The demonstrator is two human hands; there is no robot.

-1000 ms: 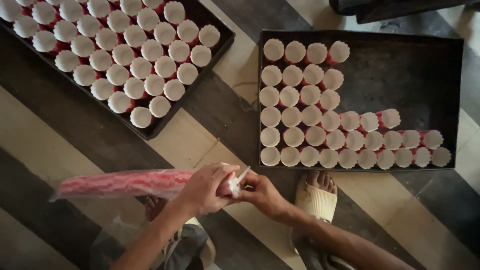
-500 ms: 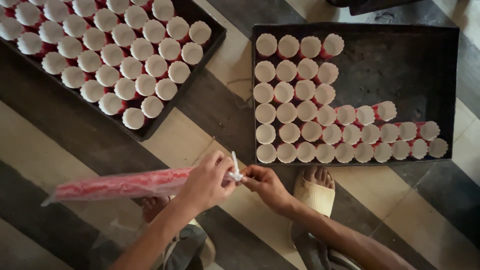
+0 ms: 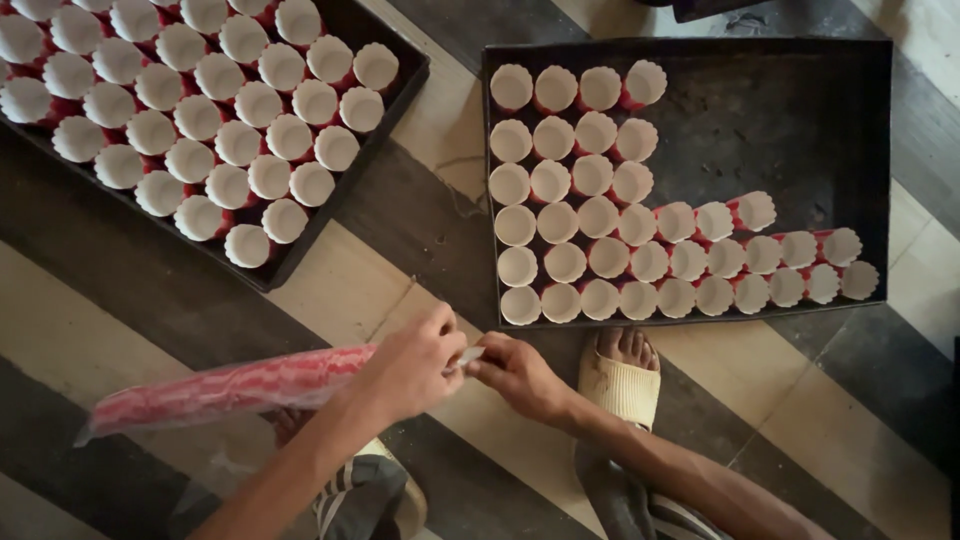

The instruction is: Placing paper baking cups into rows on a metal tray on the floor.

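Head view: left hand [image 3: 415, 362] is gripping the open end of the long red-and-white sleeve of stacked paper cups [image 3: 225, 388], lying across the striped floor [image 3: 90, 320]. Right hand [image 3: 520, 375] is pinching the end cup at the sleeve mouth, closed on it, just below the part-filled dark tray [image 3: 800, 120]. Step in hand looks like peeling one cup off; that calls for a clean single-cup separation
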